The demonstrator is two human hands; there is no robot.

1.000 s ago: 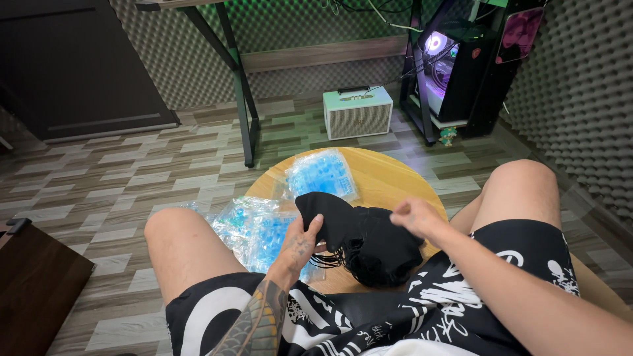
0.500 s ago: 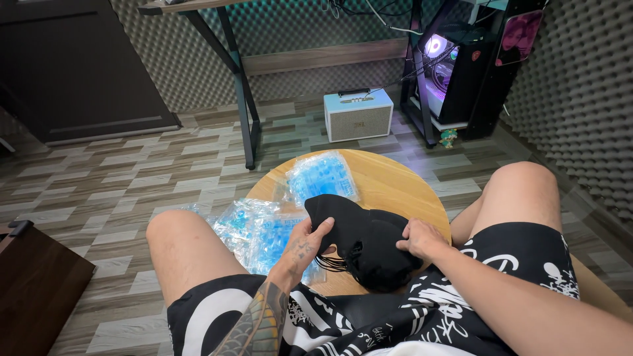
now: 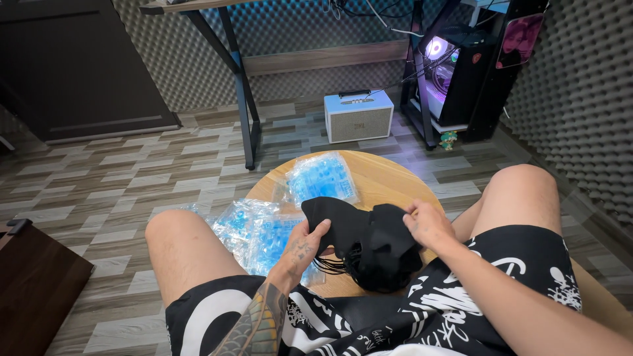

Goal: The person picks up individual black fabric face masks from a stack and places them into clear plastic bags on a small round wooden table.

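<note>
We see the black cloth bundle (image 3: pixel 369 240) at frame centre, over the round wooden surface (image 3: pixel 389 181). Right hand (image 3: pixel 428 224) has moved in from the bundle's right edge, now pinching the top; left hand (image 3: pixel 303 245) still grasping the left side. Blue packets (image 3: pixel 321 177) sit upper-left of it, untouched.

Masks (image 3: pixel 369 244) on table (image 3: pixel 389 181), bags (image 3: pixel 264 231) left.
</note>
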